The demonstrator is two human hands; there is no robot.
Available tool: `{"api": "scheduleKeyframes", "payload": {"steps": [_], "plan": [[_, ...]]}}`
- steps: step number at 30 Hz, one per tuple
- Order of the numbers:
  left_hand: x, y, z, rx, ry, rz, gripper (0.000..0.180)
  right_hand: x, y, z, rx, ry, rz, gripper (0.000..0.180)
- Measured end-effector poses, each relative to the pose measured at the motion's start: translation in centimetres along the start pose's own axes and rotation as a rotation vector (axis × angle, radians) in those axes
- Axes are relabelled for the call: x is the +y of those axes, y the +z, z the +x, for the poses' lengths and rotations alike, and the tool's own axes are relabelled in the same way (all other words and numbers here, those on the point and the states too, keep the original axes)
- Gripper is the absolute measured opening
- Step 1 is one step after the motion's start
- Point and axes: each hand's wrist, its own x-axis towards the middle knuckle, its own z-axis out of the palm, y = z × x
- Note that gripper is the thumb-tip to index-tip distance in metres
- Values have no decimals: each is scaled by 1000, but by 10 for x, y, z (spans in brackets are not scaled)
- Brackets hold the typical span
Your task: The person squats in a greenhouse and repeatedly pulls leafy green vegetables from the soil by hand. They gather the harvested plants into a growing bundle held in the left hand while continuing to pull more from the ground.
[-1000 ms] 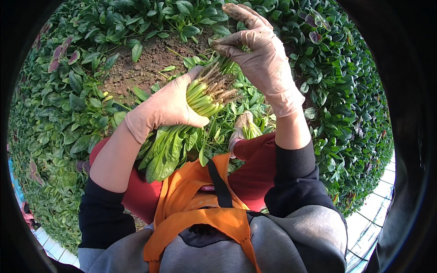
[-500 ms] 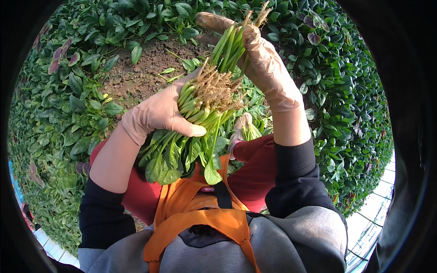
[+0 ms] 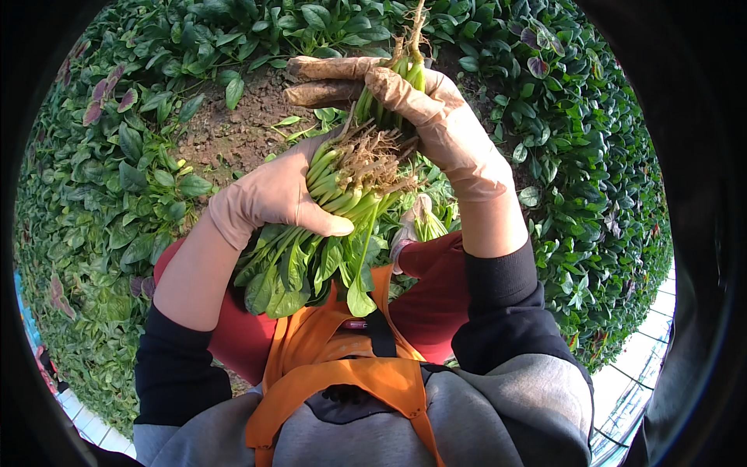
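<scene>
Here the gloved left hand (image 3: 272, 194) has its fingers clenched round a bundle of leafy green plants with pale tangled roots (image 3: 334, 210), held above the lap, leaves hanging toward the orange apron (image 3: 342, 366). The gloved right hand (image 3: 436, 124), just above, grips a few more rooted green stems (image 3: 408, 62), roots pointing up. Behind lie a bare patch of brown soil (image 3: 233, 132) and dense green leafy bed plants (image 3: 101, 194) all around, partly hidden by both hands.
</scene>
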Motion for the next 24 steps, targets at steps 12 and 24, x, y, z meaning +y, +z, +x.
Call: {"api": "scheduleKeyframes", "payload": {"steps": [12, 24], "plan": [[1, 1, 0, 15, -11, 34, 97, -1, 2, 0, -192, -46, 101, 42], [-6, -8, -6, 188, 81, -42, 88, -18, -12, 13, 408, -225, 10, 35]]}}
